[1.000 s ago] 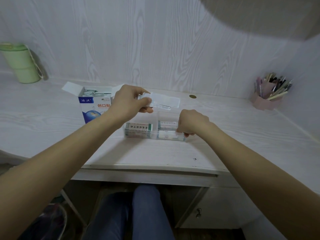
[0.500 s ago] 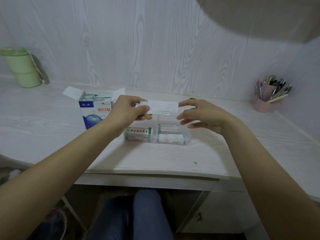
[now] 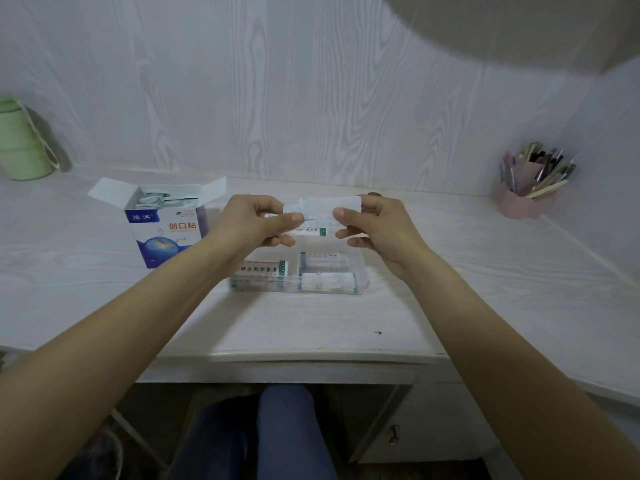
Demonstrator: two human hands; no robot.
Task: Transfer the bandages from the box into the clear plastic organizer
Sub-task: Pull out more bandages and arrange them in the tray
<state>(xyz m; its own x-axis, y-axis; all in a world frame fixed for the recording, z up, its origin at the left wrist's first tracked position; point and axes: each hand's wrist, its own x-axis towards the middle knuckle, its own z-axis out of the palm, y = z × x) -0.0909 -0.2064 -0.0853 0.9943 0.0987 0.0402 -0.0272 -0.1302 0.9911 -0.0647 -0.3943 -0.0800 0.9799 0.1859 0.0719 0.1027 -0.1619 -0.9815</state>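
A small stack of white paper-wrapped bandages (image 3: pixel 323 209) is held in the air between the two hands, above the back part of the clear plastic organizer (image 3: pixel 360 271) that sits on the pale wood-grain desk (image 3: pixel 311 323). The left hand (image 3: pixel 254 225) pinches the left end of the stack between thumb and curled fingers, and the right hand (image 3: pixel 377 225) pinches the right end the same way, thumb on the near face and fingers behind; the stack lies roughly level and spans the gap between the two thumbs. Below the hands, the organizer's compartments hold small white medicine packets with green and red print, one on the left side and others on the right. The white and blue cardboard bandage box (image 3: pixel 164 233) with red characters stands to the left of the left hand, just beside the organizer, its top flaps open and more wrapped pieces visible inside. A pale green lidded cup (image 3: pixel 20 143) stands at the far left against the wall, and a pink pen holder (image 3: pixel 526 199) full of pens sits far right.
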